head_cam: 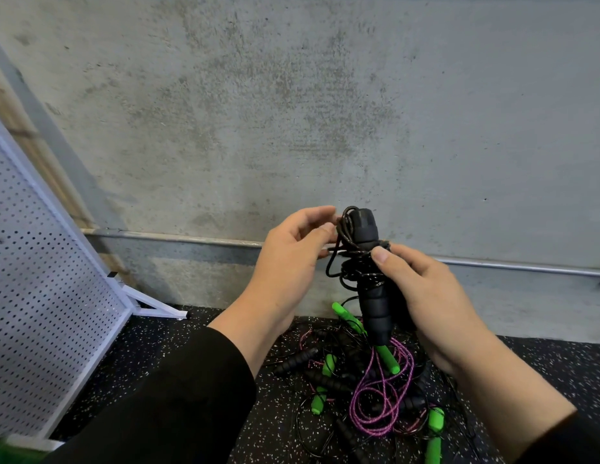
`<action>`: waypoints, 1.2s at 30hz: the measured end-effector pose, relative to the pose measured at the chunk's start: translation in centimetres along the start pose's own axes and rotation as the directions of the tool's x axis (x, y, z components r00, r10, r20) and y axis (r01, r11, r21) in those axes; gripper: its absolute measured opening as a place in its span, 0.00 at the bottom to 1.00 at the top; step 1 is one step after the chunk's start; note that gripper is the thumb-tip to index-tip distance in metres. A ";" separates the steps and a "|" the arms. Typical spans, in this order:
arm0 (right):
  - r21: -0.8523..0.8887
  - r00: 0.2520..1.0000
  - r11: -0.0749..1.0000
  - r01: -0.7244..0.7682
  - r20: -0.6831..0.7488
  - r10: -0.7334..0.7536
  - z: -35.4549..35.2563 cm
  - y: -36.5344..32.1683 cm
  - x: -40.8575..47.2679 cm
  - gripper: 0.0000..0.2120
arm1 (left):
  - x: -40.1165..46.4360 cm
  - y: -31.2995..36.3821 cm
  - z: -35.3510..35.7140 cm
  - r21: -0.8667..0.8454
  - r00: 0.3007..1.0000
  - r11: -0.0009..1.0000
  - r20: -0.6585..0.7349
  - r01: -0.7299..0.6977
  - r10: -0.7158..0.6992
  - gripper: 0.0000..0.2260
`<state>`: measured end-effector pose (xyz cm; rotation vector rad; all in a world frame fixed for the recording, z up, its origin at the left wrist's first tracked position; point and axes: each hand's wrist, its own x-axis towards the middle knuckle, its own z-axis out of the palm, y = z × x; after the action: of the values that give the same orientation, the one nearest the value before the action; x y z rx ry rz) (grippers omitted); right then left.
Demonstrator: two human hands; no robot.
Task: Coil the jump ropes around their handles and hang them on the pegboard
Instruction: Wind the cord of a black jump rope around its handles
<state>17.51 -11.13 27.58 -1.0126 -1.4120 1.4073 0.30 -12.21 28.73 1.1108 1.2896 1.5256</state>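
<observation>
My right hand (436,296) grips the upright black handles (372,283) while my left hand (292,259) pinches the cord's loose loop (335,262) just left of them.

A mottled grey concrete wall (292,112) fills most of the view, with a thin metal pipe (178,236) running along it low down, above a black rubber floor (178,333) flecked with white.
</observation>
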 end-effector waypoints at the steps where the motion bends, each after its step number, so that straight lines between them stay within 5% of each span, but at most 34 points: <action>1: 0.018 1.000 1.000 -0.020 0.019 0.020 0.0 0.0 -0.1 0.16 | 0.0 0.1 0.0 0.049 0.999 0.998 0.017 -0.031 0.030 0.10; 13: 0.164 0.983 0.974 -0.156 0.118 0.138 0.1 -0.7 -0.5 0.18 | 0.3 0.8 -1.5 0.191 0.987 0.971 0.101 -0.142 0.125 0.08; 28: 0.233 0.962 0.934 -0.269 0.119 0.247 0.6 -0.4 -0.8 0.18 | -1.6 0.7 1.1 -0.040 0.991 0.991 0.018 -0.129 0.130 0.18; 32: 0.173 0.977 0.963 -0.207 0.086 0.194 0.8 -0.5 -0.7 0.18 | -1.1 0.9 0.9 -0.005 0.984 0.989 -0.105 -0.145 0.144 0.13; 36: 0.127 0.985 0.977 -0.171 0.046 0.166 0.8 0.0 -0.3 0.20 | -1.2 0.8 0.9 0.110 0.985 0.982 -0.069 -0.151 0.159 0.03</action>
<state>16.87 -11.65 27.57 -1.0468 -1.2640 1.6262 1.44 -13.22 29.44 1.2554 1.3754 1.6451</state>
